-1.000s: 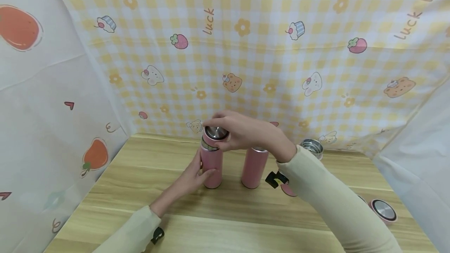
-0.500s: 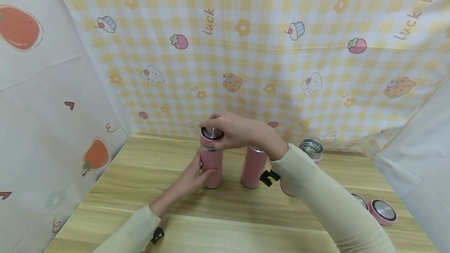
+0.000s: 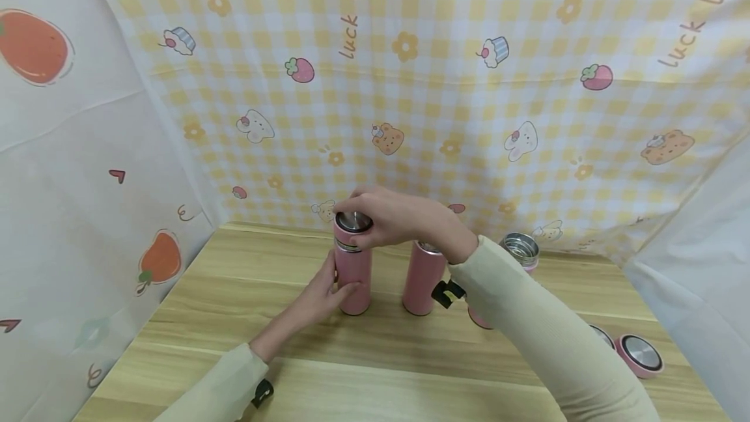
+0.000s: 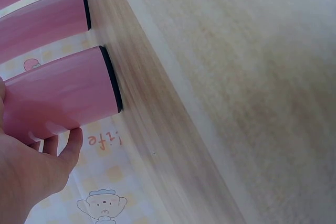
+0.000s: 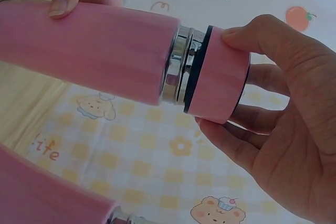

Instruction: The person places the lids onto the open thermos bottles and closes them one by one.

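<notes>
In the head view, a person's left hand (image 3: 322,292) grips a glossy pink bottle (image 3: 355,282) upright on a wooden table (image 3: 351,363), the right hand (image 3: 401,217) holding its steel-topped lid (image 3: 354,223) at the neck; two more bottles (image 3: 423,282) stand alongside, one steel mouth (image 3: 521,249) open, contents unclear. Left wrist: fingers (image 4: 72,150) curl above a black base (image 4: 111,80). Right wrist: silver neck (image 5: 177,66) shows below the lid.
</notes>
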A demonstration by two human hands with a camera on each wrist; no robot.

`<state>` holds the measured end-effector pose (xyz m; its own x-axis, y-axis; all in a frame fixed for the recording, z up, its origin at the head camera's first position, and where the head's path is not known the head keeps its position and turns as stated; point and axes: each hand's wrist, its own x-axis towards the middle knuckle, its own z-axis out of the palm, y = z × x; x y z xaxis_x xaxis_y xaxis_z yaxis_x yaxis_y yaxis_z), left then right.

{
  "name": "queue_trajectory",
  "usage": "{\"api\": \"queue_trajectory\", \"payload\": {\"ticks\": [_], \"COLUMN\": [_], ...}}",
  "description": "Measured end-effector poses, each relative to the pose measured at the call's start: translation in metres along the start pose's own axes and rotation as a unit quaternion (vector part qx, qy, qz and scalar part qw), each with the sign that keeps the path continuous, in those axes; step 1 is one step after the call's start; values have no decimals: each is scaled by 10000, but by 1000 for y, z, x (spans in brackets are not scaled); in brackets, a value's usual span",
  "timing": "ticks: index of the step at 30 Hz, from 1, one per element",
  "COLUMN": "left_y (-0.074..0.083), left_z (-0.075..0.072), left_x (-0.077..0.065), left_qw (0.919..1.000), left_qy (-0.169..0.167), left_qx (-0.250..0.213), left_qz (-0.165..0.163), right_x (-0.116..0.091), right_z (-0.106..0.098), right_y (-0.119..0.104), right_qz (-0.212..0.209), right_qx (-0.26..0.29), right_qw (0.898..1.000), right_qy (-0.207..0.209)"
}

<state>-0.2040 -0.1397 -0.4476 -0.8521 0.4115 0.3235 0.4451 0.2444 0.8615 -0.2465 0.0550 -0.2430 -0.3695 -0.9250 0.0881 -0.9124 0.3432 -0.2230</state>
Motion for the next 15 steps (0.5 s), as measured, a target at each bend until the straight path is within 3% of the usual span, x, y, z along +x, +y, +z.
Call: {"api": "queue_trajectory", "payload": {"ticks": [15], "left_y": [-1], "left_z": [0], "left_x": [0], "left_qw": [10000], "left_qy": [9], "left_qx": [31], "left_qz": [59], "right_x": [3], "right_z": [8], "right_y": [2], "right_qz": [160], "right_qx": [-18], "right_qw": [9997], "right_qy": [-189]}}
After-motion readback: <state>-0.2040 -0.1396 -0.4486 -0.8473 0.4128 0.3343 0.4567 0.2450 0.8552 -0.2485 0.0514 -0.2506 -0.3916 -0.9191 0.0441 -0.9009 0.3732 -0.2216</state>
